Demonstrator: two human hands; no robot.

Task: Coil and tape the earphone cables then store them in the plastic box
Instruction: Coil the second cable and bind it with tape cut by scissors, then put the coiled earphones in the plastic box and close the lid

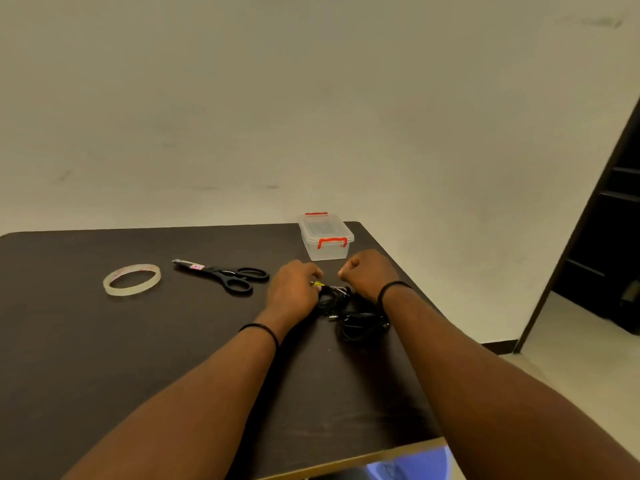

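Clear plastic marks the leftmost thing on the dark brown bench: a flat ring of transparent sticky tape lying on its side. Just to its right lie black-handled scissors with a small red label on the closed blades, handles pointing toward the hands.

Next comes the left hand, fingers curled, pinching what looks like a yellow-tipped end of the tangled black earphone cables. The fingertips are hidden behind the knuckles, so how much cable the grip holds is not certain. The cable heap lies between and just below the two wrists, touching the left hand, with a metal plug showing at its near edge.

The right hand is balled into a fist just above the heap; whether its grip closes on a strand or on nothing cannot be told from here.

The cable should be very light, limp and springy, likely to snag on itself and uncoil once released. It is best held near a plug or earbud end, with the loops pinched together where tape will go.

Beyond the right hand, near the far right corner, stands a small clear plastic box with red clasps, lid on, apart from both hands.
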